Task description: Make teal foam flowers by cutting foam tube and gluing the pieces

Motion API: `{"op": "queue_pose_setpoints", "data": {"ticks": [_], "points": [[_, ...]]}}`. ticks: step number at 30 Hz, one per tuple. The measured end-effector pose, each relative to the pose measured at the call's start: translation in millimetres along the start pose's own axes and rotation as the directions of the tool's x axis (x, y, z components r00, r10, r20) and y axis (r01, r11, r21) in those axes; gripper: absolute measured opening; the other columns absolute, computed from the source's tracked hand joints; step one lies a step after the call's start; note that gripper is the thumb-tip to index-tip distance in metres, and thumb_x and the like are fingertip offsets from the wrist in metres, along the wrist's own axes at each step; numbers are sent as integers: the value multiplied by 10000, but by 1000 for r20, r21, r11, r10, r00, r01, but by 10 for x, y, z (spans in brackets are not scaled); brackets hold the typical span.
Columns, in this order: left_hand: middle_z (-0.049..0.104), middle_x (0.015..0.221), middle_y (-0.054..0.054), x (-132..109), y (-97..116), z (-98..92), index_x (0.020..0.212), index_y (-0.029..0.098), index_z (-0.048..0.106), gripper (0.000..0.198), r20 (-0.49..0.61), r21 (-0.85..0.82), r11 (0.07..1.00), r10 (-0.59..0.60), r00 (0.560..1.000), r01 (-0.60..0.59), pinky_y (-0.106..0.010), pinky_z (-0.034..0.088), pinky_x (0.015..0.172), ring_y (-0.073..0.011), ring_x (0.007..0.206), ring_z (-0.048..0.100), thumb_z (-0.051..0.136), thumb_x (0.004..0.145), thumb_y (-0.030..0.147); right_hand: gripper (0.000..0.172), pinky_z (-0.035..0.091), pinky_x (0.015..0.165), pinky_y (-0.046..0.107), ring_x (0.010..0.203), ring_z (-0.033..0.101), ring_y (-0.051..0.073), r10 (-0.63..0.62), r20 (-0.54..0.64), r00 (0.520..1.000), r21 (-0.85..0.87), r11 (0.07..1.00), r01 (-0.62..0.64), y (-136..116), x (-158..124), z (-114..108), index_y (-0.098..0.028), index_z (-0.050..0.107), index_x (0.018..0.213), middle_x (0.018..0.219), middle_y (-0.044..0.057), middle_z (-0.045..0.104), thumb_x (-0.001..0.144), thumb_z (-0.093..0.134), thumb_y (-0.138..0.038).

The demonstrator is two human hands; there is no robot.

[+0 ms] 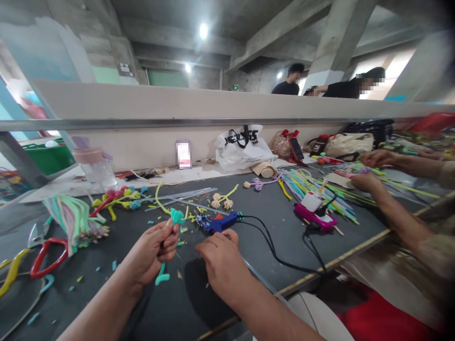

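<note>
Pinches a teal tufted piece [177, 216] between thumb and fingers of the left hand [156, 251], above the near middle of the tabletop [71, 303]. Holds the right hand [220, 255] with fingers bent, just on the near side of a blue glue gun [220, 223]; cannot tell whether gripping anything. Has, farther left, a bundle of pastel stems [71, 215].

Scissors [40, 258] left on table [167, 312] — glue gun [223, 223] mid-table — bag [241, 154] behind.
</note>
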State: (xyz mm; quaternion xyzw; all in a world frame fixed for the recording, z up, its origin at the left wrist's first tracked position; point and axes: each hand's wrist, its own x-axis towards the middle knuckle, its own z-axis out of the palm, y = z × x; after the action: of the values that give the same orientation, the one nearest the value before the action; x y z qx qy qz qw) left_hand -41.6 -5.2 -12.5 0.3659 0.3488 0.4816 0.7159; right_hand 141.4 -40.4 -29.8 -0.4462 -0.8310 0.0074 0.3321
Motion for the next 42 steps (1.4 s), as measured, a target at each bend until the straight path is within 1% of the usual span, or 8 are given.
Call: {"op": "queue_pose_setpoints", "data": {"ticks": [10,12,15,17,19,24,35,42], "points": [[313,487,78,-75,-16,77,681,132,559,286,37,30,999,-14,999,13,-139,158,356,-35,430,145,630,782,389,257,290,692,315,631,426,138,230,-152,961,302,937,-176,-98,19,-181,-183,460,640,613,-12,470,882,387,-226],[311,485,79,-85,16,79,674,131,561,300,21,12,1000,2,1000,-2,-139,163,355,-33,429,149,646,765,404,361,292,587,278,567,391,126,330,-50,943,584,775,-241,-135,1,-244,-194,393,566,552,-25,396,906,376,-315],[307,483,81,-95,35,81,665,128,566,326,9,-6,1000,2,1000,-2,-137,168,353,-30,427,150,652,753,430,426,285,502,252,464,354,99,353,115,929,935,279,-221,-202,8,-325,-197,406,537,458,-48,375,905,417,-411],[305,482,82,-93,28,75,657,128,564,336,11,-15,1000,10,1000,-10,-135,163,349,-28,424,145,654,748,438,363,307,505,243,479,418,96,331,163,929,983,22,-181,-230,27,-349,-171,518,581,485,-22,497,851,536,-414],[307,487,82,-85,17,61,658,127,563,336,19,-19,1000,25,999,-25,-134,165,347,-26,422,146,648,754,437,258,335,519,235,503,470,90,337,202,920,979,-94,-181,-234,44,-347,-142,610,662,596,28,628,777,651,-369],[307,501,80,-61,6,25,683,123,571,308,26,-27,999,36,999,-35,-128,182,352,-26,426,156,625,785,409,206,424,517,246,424,434,58,406,214,889,976,-116,-182,-186,44,-303,-152,584,643,610,10,659,665,760,-258],[309,500,77,-63,5,18,696,123,574,283,35,-43,998,38,999,-37,-121,186,345,-30,425,166,610,802,384,480,301,376,193,373,227,50,554,242,797,947,45,-319,-130,21,-259,-201,329,470,404,-102,248,769,608,-453],[310,483,79,-75,32,20,682,122,563,276,15,-63,997,50,999,-49,-121,178,342,-28,417,166,620,796,367,250,436,477,225,455,398,61,456,403,793,889,10,-458,-141,69,-207,-137,590,624,605,-5,586,672,701,-356]]}}
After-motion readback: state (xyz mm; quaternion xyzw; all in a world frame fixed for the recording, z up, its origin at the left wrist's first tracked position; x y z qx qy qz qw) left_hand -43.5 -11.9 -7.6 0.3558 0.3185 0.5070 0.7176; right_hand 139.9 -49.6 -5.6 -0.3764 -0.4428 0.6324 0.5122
